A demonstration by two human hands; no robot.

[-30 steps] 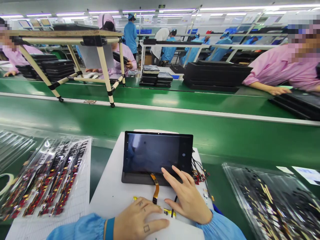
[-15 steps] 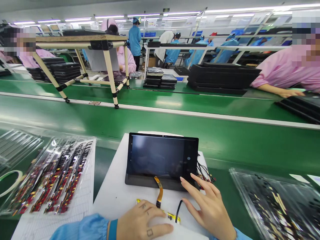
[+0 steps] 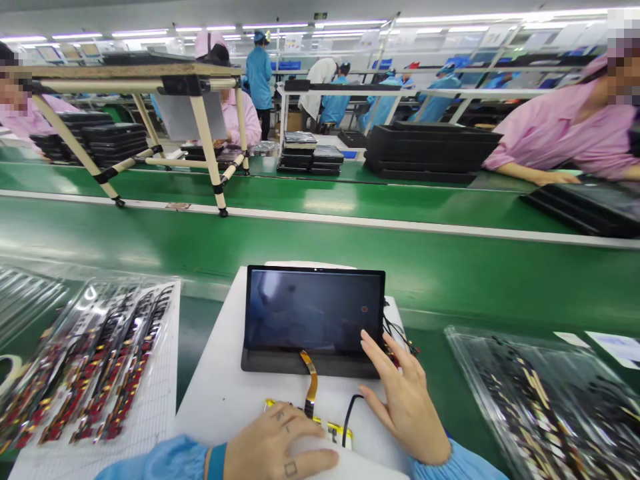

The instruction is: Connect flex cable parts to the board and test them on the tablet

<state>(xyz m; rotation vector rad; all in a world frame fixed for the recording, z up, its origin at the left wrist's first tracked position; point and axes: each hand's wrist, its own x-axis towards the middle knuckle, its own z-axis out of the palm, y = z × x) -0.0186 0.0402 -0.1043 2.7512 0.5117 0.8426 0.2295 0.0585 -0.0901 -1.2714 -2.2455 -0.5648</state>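
- Blue-cuffed left hand: grip loose, fingers lightly spread, resting on a white sheet at the near edge, pinching nothing visible.
- Blue-sleeved right hand: grip spread wide, nothing pinched, fingertips at the lower right of the screen; can't tell if they touch the glass.
- Black-framed tablet: lying screen up on a dark grey pad, between both hands, screen dark. Small round marker at the screen's right now shows red, was pale blue just before; the only change on the glass.
- Amber ribbon cable: runs from the tablet's lower edge down to a flat yellow-edged strip, partly under the left hand.
- Thin black wire: curves just beside the right hand.
- Red-tipped wire bunch: at the tablet's right edge.
- White work desk: carries all of this.
- Clear plastic trays of ribbon parts: left, right.
- Green conveyor belt: beyond the desk; co-workers in pink work past it.
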